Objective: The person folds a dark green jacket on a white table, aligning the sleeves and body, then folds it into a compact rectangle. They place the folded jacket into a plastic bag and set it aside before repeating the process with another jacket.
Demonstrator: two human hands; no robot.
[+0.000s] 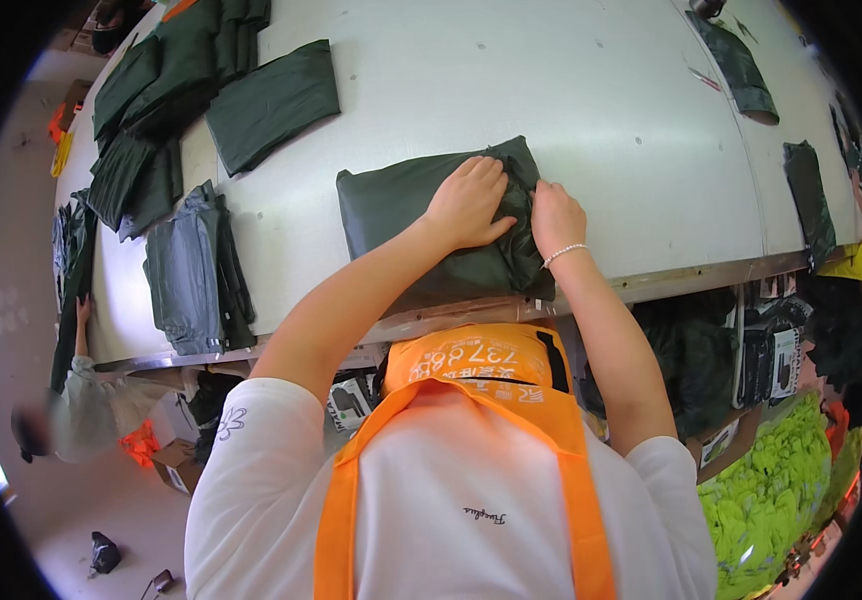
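Note:
A folded dark green garment (391,200), smooth and slightly shiny, lies in front of me near the table's front edge. Its right side is bunched and creased. My left hand (469,205) rests on top of it, fingers stretched toward the creased part and thumb spread out. At the garment's right edge, my right hand (557,222) has its fingers curled in and grips the material. A beaded bracelet (565,255) circles my right wrist. What lies beneath the right fingers is partly hidden.
Folded dark green garments (166,85) pile up at the far left, with a single one (276,105) beside them and a greyish stack (191,270) nearer. Dark folded pieces (736,75) lie at right. A co-worker (81,400) stands at left. Bright yellow-green fabric (771,490) heaps below the table.

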